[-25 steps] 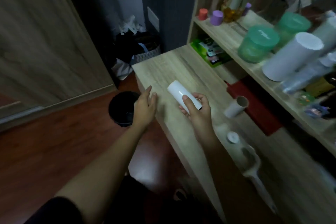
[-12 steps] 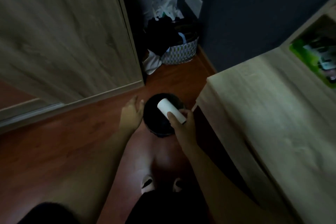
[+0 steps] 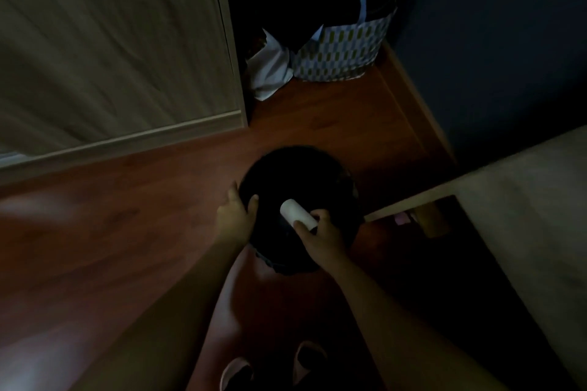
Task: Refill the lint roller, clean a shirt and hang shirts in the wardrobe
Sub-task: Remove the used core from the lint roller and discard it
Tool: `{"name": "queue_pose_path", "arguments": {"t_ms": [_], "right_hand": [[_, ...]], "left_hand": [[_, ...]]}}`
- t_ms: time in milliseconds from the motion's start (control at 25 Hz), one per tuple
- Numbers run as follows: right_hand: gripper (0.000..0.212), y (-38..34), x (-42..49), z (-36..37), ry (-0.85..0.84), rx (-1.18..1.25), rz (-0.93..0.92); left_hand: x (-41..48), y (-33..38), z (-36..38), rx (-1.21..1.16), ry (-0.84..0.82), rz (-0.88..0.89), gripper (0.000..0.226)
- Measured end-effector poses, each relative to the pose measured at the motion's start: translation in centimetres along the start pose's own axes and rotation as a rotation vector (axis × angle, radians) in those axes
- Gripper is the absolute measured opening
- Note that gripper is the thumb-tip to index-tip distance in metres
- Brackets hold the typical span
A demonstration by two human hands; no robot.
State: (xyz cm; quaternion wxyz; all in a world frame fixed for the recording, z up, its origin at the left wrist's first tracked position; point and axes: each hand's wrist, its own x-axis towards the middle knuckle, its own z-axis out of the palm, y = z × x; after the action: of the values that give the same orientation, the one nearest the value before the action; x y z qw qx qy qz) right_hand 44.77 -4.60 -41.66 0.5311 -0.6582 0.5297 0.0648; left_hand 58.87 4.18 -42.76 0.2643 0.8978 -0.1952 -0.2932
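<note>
The reddish wooden floor (image 3: 127, 247) carries a round black bin (image 3: 317, 165) out in the open. Beyond the bin, in the dark corner, sits a patterned basket (image 3: 343, 51) with a white cloth (image 3: 270, 73) slumped just to its left. Right of the bin stands a desk leg (image 3: 435, 216), and nearer than the bin are two slippered feet (image 3: 235, 371).

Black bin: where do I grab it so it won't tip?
Grip the black bin by its rim, on the near left side, from above. Its mouth is open and faces up, so a thumb hooks inside, fingers outside, as the left hand does. The right hand holds a white roll over it.
</note>
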Motion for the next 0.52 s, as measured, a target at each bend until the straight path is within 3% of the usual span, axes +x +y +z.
{"name": "queue_pose_path", "arguments": {"t_ms": [120, 320, 520], "right_hand": [[0.046, 1.8, 3.9, 1.7, 0.020, -0.058, -0.055], [0.084, 3.1, 8.3, 4.1, -0.113, -0.190, -0.063], [0.073, 1.5, 6.3, 2.9, -0.066, -0.329, -0.060]], "left_hand": [[2.2, -1.8, 3.4, -0.058, 0.002, -0.114, 0.068], [3.7, -4.4, 5.2, 0.063, 0.041, -0.141, 0.033], [2.8, -3.6, 2.6, -0.059, -0.005, -0.161, 0.057]]}}
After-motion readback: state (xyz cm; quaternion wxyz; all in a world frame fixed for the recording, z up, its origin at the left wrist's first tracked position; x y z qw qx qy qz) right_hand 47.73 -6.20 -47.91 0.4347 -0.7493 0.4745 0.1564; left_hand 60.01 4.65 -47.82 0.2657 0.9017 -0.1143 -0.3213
